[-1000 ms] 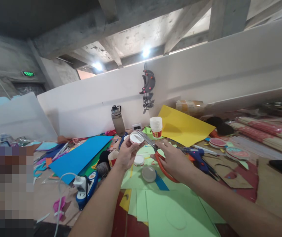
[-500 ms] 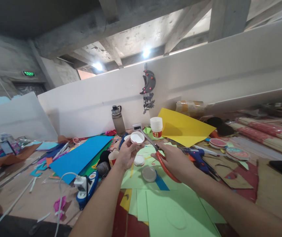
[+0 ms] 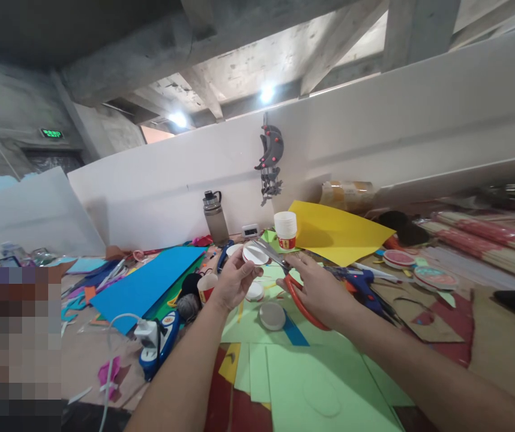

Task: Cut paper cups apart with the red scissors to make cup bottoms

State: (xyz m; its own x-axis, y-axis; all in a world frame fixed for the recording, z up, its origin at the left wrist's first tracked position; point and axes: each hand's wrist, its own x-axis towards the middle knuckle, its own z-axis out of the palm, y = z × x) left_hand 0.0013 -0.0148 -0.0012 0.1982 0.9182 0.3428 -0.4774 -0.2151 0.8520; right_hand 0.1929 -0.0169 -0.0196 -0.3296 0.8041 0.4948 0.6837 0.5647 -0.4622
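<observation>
Where pale green sheets (image 3: 325, 381) overlap nearest the person, one carries a faint round outline. To their left, a blue power strip (image 3: 164, 351) with a white plug (image 3: 146, 333) sits on the tabletop (image 3: 68, 354). Between the forearms, a white disc (image 3: 272, 316) lies on green paper beside a blue paper strip (image 3: 297, 333). Raised above the papers, the left hand (image 3: 234, 281) has its grip pinching a shallow white round piece (image 3: 256, 254) with a thin red edge. The right hand (image 3: 310, 282) has its grip around orange-handled scissors (image 3: 293, 296), whose blades point away and leftward, reaching that piece's rim; whether they touch it, I cannot tell. A ball of grey yarn (image 3: 188, 307) rests left of the left hand, and a blue glue gun (image 3: 362, 284) right of the right. Farther back, stacked white cups (image 3: 285, 225) stand beside a yellow sheet (image 3: 341, 234). Behind them, a grey bottle (image 3: 216, 221) stands before a white panel (image 3: 158, 192), where a dark crescent ornament (image 3: 272, 150) hangs.
</observation>
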